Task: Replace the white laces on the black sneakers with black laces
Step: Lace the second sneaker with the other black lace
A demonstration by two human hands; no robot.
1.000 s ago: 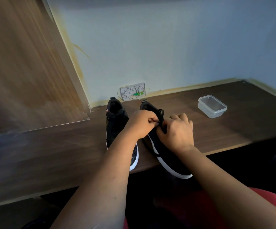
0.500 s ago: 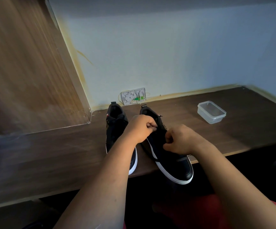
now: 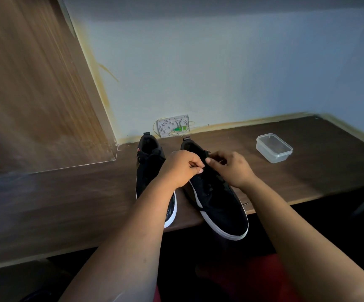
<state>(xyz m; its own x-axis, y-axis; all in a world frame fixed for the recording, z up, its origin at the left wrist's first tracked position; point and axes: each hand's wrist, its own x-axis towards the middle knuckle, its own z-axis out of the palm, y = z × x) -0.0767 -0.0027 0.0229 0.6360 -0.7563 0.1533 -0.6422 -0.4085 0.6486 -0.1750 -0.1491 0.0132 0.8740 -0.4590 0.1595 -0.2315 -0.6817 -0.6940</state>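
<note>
Both hands work the top of the right sneaker (image 3: 218,201), whose toe hangs over the counter (image 3: 307,177) edge; left hand (image 3: 180,168) fingers pinch what looks like a black lace (image 3: 207,159) end, and right hand (image 3: 234,168) fingers curl on the lace just beside them. No white lace visible, so likely the final tie on shoe 2 of 2. Next move: cross and pull snug; the left sneaker (image 3: 149,162) sits just left of the fingers.
</note>
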